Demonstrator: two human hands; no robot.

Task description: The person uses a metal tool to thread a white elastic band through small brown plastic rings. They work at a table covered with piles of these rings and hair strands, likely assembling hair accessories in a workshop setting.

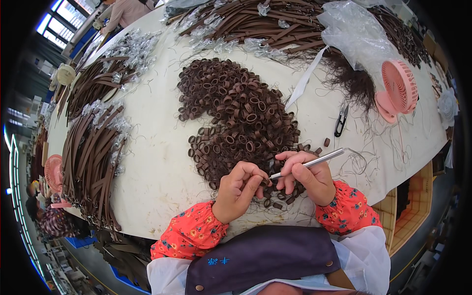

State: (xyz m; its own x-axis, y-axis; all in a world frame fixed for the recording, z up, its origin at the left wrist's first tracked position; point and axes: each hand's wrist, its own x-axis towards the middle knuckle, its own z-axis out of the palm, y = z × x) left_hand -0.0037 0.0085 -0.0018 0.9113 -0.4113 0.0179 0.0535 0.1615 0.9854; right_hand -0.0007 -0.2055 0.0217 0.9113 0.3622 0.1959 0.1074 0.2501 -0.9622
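My left hand (239,191) is closed in a pinch, with a small brown strap loop (267,181) between thumb and fingertips, partly hidden by them. My right hand (309,176) grips a slim silver pen-like metal tool (314,161). Its tip points left and meets or nearly meets the loop; I cannot tell whether they touch. Just beyond both hands lies a big heap of brown strap loops (236,105), with loose dark threads among them. Several more loops lie below my fingers. A single loop (327,142) rests apart, to the right of the heap.
Black thread snips (341,121) and a pink fan (397,88) are at the right. Brown straps (91,162) with clear plastic wrap lie at the left, more straps (255,24) at the back. A clear plastic bag (356,34) covers some. Another person (125,14) is at the far left.
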